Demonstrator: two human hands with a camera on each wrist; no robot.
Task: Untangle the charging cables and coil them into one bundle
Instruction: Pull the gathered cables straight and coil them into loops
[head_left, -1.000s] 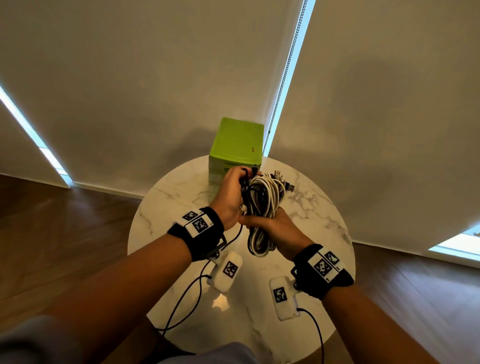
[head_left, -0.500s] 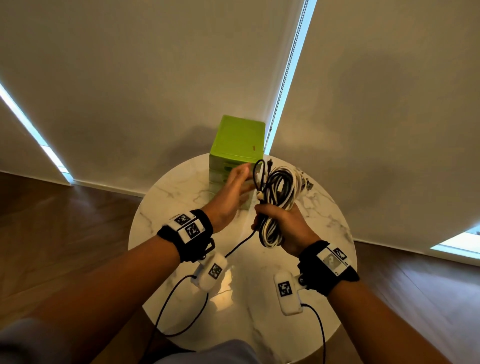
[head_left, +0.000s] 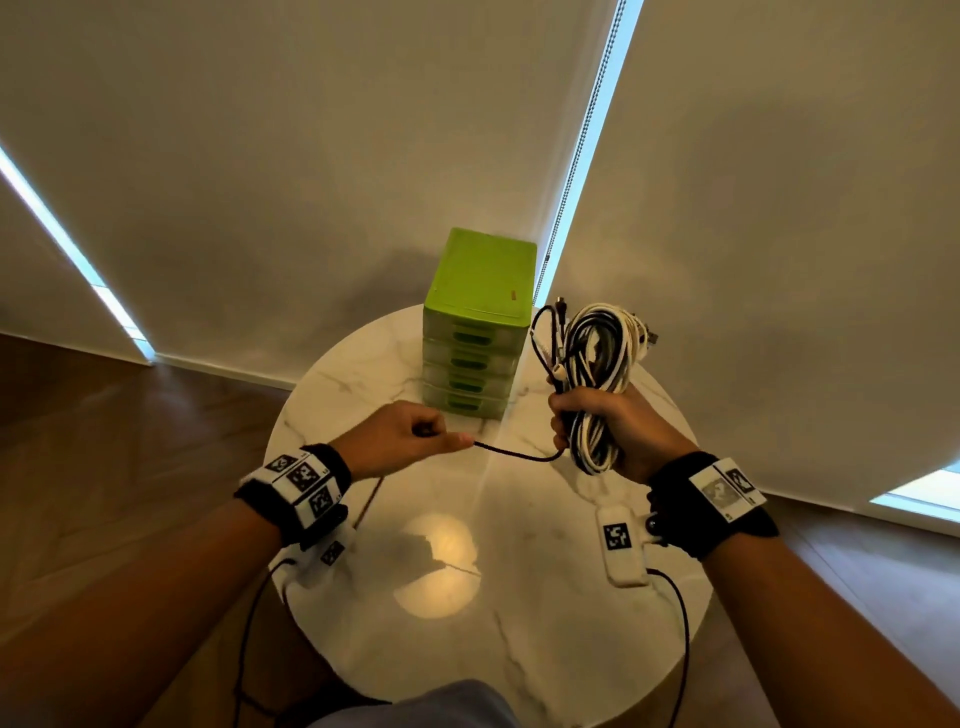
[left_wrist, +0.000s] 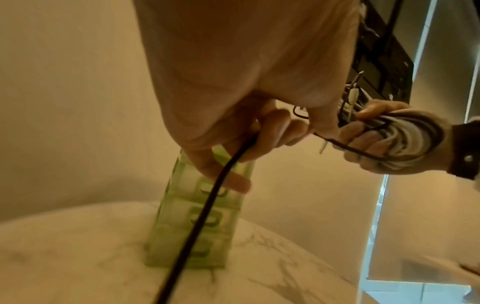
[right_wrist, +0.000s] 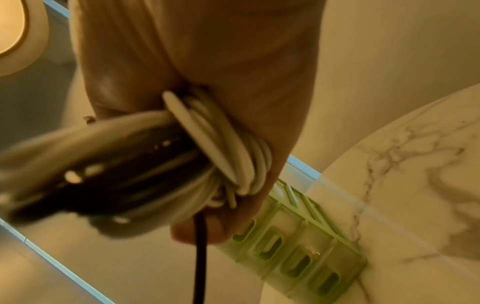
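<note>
A coil of white and black charging cables (head_left: 597, 358) is held upright above the right side of the round marble table (head_left: 519, 649). My right hand (head_left: 613, 421) grips the coil around its lower middle; the wrist view shows the looped cables (right_wrist: 221, 156) in that fist. One black cable (head_left: 519, 454) runs from the coil leftward to my left hand (head_left: 410, 436), which pinches it between thumb and fingers. In the left wrist view the black cable (left_wrist: 207, 201) passes out of the curled fingers and hangs down. Plug ends stick out at the coil's top.
A green mini drawer unit (head_left: 478, 322) stands at the table's far side, just behind and between both hands. Drawn roller blinds with a bead chain (head_left: 576, 156) hang behind it. Wood floor (head_left: 130, 415) surrounds the table. Thin black wrist-camera leads trail from both wrists.
The hands have moved apart. My left hand went left and toward me, drawing one black cable out of the coil. My right hand carried the coil to the right.
</note>
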